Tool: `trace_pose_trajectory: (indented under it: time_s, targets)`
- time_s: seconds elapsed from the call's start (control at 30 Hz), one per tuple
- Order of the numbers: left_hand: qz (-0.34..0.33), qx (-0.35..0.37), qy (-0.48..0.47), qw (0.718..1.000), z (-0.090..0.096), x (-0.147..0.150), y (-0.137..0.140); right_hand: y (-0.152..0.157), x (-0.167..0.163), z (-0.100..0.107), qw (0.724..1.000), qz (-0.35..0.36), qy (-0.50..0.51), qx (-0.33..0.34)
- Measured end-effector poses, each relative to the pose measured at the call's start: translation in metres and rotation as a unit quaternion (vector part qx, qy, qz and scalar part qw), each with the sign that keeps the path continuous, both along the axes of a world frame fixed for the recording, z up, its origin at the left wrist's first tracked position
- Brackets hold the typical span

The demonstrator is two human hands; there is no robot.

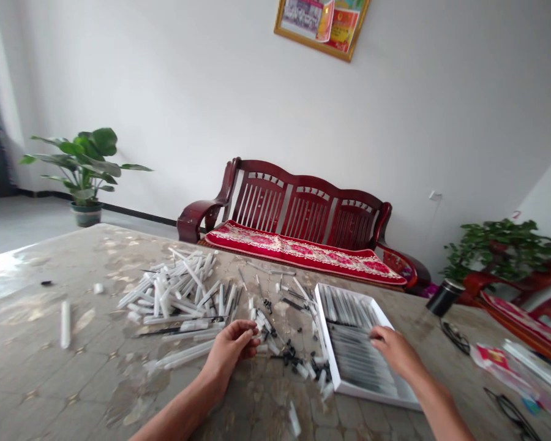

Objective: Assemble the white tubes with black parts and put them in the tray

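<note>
My left hand is low over the table with its fingers curled together. Whatever they may hold is hidden. It is beside a pile of white translucent tubes and close to scattered small black pieces and short whitish caps. My right hand pinches over the shallow white box, thumb against the fingers; anything between them is too small to make out. Inside the box, slim translucent tubes with dark parts lie side by side in two rows.
A lone white tube rests on the patterned table at left. On the right are a black cylindrical container, a dark cable, a plastic packet and eyeglasses. A wooden bench stands behind the table.
</note>
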State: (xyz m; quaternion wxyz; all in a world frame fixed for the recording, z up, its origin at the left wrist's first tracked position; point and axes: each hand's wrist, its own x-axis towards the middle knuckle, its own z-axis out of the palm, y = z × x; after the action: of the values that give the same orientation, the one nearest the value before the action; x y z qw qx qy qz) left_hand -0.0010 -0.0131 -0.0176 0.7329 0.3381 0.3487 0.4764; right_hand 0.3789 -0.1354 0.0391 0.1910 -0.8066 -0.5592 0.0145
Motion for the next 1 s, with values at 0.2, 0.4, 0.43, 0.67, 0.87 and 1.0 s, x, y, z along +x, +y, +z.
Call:
trace_pose_trajectory:
  time_s: [0.2, 0.4, 0.43, 0.67, 0.87, 1.0]
  targets:
    - [0.0, 0.001, 0.01, 1.0, 0.001, 0.0, -0.001, -0.001, -0.003, -0.011, 0.998, 0.037, -0.041, -0.029]
    - [0.009, 0.012, 0.018, 1.0, 0.002, 0.003, -0.003, 0.014, 0.002, -0.016, 1.0, 0.021, -0.011, 0.013]
    - [0.008, 0.014, 0.024, 1.0, 0.001, 0.004, -0.003, 0.022, -0.008, -0.015, 0.999, 0.018, -0.003, 0.029]
    - [-0.012, 0.089, 0.085, 0.992, -0.014, 0.011, 0.001, 0.113, -0.185, -0.002, 0.959, 0.22, 0.167, 0.064]
    - [-0.04, 0.271, 0.207, 0.939, -0.024, 0.01, -0.001, 0.189, -0.303, -0.002, 0.935, 0.352, 0.031, 0.027]
    - [-0.042, 0.285, 0.186, 0.939, -0.024, 0.014, -0.003, 0.212, -0.336, -0.005, 0.9, 0.422, -0.108, -0.001]
